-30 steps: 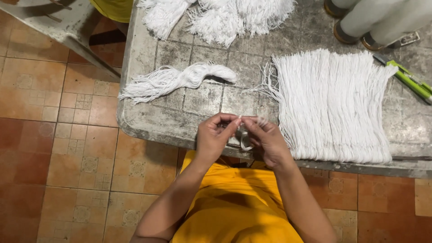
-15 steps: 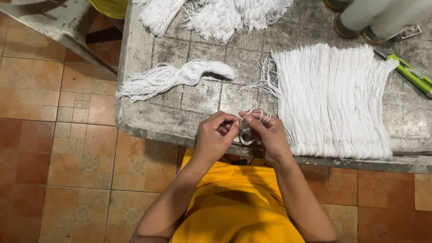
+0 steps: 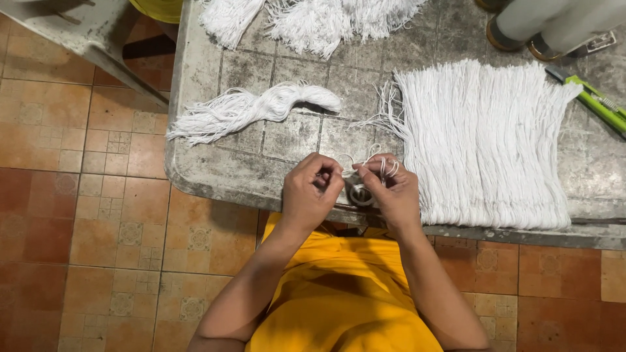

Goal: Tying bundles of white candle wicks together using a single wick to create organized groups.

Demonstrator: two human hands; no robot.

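At the table's (image 3: 208,176) near edge, left hand (image 3: 310,192) and right hand (image 3: 391,189) both pinch white strings (image 3: 365,160); steady tension probably keeps the loops tidy.

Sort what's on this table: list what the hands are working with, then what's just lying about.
In hand:
left hand
right hand
white strands wound around the right fingers
small ring between the hands

Lying about:
flat sheet of cut yarn
loose bundle
yarn heaps
green cutter
spools
table

no packages, labels, signs, screens visible
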